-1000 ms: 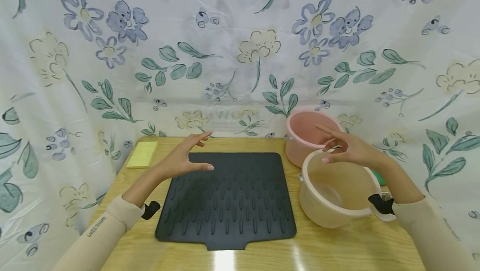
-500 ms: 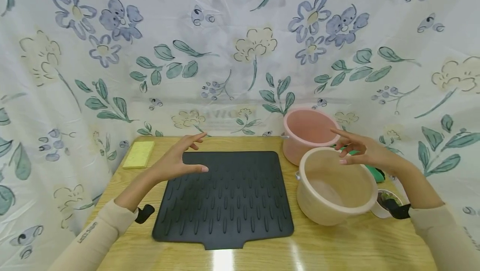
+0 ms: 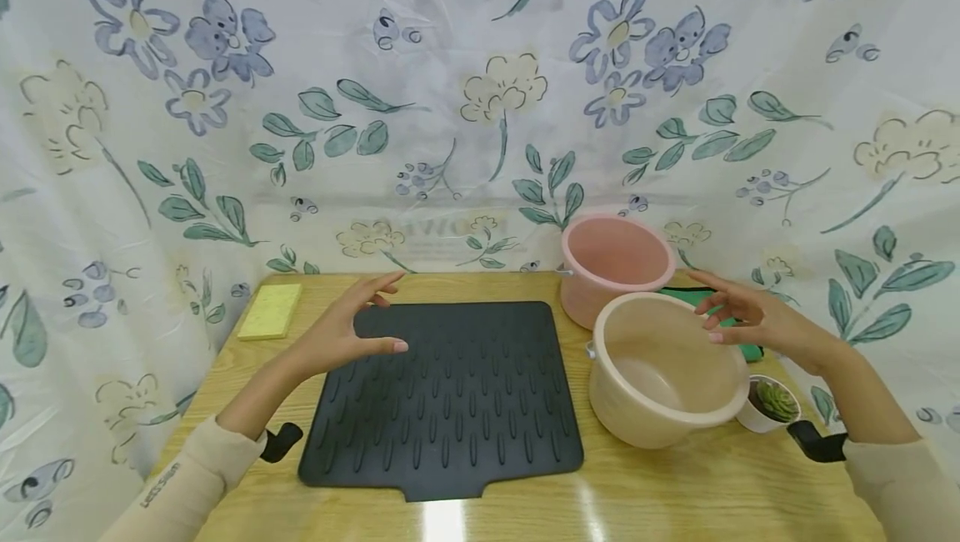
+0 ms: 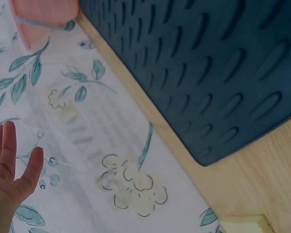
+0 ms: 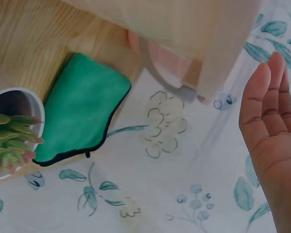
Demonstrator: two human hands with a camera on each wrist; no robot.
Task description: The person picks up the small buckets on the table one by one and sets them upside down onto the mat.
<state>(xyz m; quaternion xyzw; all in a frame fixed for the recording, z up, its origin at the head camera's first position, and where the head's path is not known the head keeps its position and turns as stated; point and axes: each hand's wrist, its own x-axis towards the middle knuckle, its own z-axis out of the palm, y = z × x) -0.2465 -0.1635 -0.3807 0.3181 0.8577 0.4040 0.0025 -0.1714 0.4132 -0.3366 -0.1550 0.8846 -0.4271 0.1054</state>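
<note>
Both hands empty, fingers loose: left hand [image 3: 347,333] at mat's [image 3: 450,417] 10 o'clock, right hand [image 3: 757,321] at bucket's [image 3: 626,413] 2 o'clock. Bucket looks light, stiff, slick; best held by rim [image 3: 697,419], 3 and 9 o'clock.

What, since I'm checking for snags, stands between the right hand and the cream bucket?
Nothing visible does: in the head view, the right hand overlaps the rim of the cream bucket unobstructed. The green cloth and potted succulent are behind and beside the bucket.

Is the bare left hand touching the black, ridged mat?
Apart: the left wrist view shows white floral sheet between the left hand and black mat.
</note>
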